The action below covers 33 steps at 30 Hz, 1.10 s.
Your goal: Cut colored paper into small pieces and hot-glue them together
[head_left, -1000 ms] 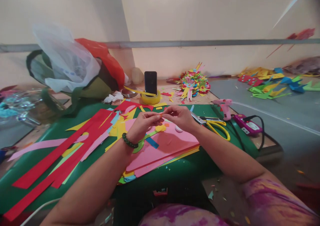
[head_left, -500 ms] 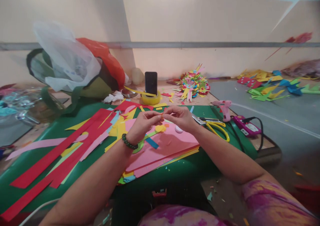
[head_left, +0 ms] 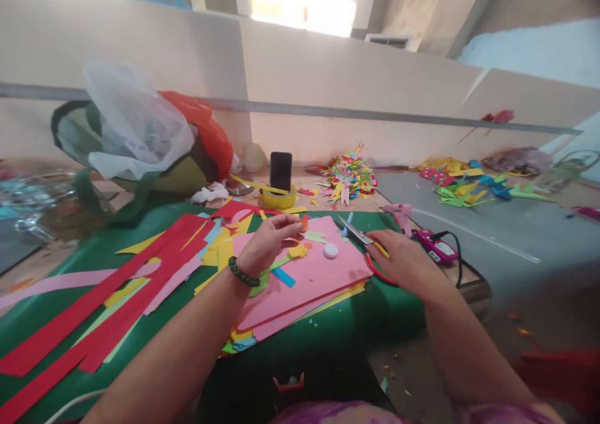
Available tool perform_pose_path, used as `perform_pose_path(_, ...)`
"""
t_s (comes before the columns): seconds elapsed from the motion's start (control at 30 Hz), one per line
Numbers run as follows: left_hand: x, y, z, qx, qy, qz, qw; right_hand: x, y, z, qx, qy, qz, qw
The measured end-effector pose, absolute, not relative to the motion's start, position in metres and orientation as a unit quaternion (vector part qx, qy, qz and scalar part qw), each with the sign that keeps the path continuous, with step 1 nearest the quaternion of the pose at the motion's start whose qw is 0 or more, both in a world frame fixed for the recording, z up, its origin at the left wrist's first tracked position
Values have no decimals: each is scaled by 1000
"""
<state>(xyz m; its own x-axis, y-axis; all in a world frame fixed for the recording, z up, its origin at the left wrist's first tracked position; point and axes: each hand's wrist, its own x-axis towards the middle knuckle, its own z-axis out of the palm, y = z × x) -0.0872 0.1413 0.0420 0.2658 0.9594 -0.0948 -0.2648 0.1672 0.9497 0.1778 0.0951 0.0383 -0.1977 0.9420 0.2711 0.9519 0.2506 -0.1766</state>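
My left hand (head_left: 270, 239), with a dark bead bracelet at the wrist, is raised over the stack of pink paper sheets (head_left: 319, 274) and pinches a small orange paper piece (head_left: 304, 222) between its fingertips. My right hand (head_left: 404, 258) lies low at the sheets' right edge, fingers curled over the handles of the scissors (head_left: 360, 235), whose metal blades point toward the upper left. A small white round object (head_left: 330, 250) rests on the pink paper between the hands.
Long red paper strips (head_left: 107, 299) and yellow scraps cover the green mat (head_left: 365, 314). A phone (head_left: 280, 171) stands in a yellow tape roll (head_left: 280, 196). A pink glue gun (head_left: 398, 214) and a magenta device (head_left: 435, 247) lie right. A paper flower pile (head_left: 347, 175) and plastic bags (head_left: 135, 124) sit behind.
My right hand left the small paper piece and dropped right onto the scissors. My left hand stays raised with the piece. The camera tilted upward.
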Motion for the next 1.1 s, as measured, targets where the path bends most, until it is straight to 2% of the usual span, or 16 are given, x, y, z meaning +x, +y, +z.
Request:
perform_pose_path(0.07,-87,141,40,445,381,463,666,193,99,14,-710,-701,12,61)
perform_pose_path(0.1,-87,141,39,445,378,461,668,198,102,4,-729,-683,18,50)
perform_pose_path(0.33,-83,142,35,425,367,468,683,212,110,-8,-759,-642,36,106)
perform_pose_path(0.4,-83,143,34,407,367,476,688,215,100,-10,-750,-636,44,174)
perform_pose_path(0.5,-82,140,35,403,351,479,697,214,79,-19,-640,-604,133,456)
perform_pose_path(0.53,-82,139,36,407,347,476,698,210,71,-21,-593,-594,180,513)
perform_pose_path(0.57,-81,137,37,413,346,472,698,204,64,-22,-545,-599,246,533)
perform_pose_path(0.63,-79,133,39,422,349,464,697,188,50,-20,-452,-629,350,527)
perform_pose_path(0.7,-77,130,41,424,351,457,698,171,40,-16,-404,-663,389,495)
perform_pose_path(0.93,-75,124,43,427,338,443,713,134,30,-3,-482,-703,381,359)
perform_pose_path(1.1,-74,122,41,442,311,443,715,126,28,4,-473,-708,389,352)
